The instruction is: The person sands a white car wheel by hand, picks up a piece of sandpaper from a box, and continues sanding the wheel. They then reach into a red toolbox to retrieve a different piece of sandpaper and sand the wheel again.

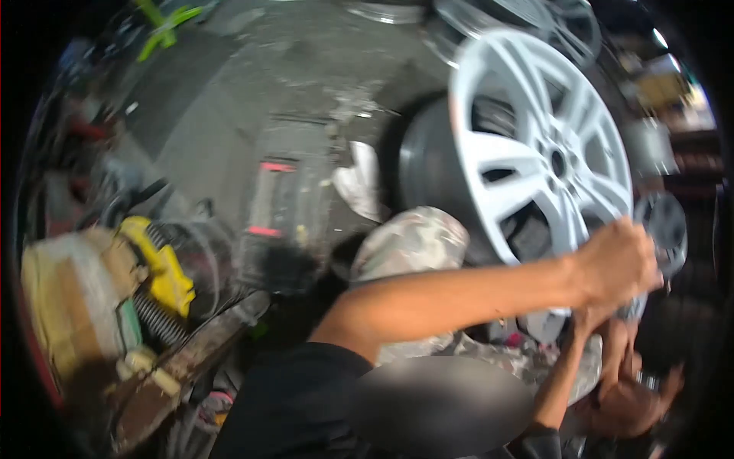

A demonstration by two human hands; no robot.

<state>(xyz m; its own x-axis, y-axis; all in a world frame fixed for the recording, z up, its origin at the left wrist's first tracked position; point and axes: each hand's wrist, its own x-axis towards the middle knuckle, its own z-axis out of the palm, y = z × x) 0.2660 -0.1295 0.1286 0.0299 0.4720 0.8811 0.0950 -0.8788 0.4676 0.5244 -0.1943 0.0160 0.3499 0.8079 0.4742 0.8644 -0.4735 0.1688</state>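
Observation:
A light grey alloy wheel rim [558,161] stands tilted on the right, its spoked face towards me. My left arm reaches across to the rim's lower right edge. There my left hand [619,260] is closed, blurred by motion, and what it grips is hidden. My right hand [596,312] is just below and against the left one, mostly covered by it, so its fingers cannot be made out. A small bluish-grey thing [633,308] shows beside the hands, too blurred to name. My knee in camouflage trousers [413,241] is left of the rim.
More rims [569,34] stand at the top right. A black case with red latches [279,206] lies on the concrete floor. At left are a taped cardboard box [69,306] and a yellow tool [160,268]. Another person's bare limbs [627,398] show at lower right.

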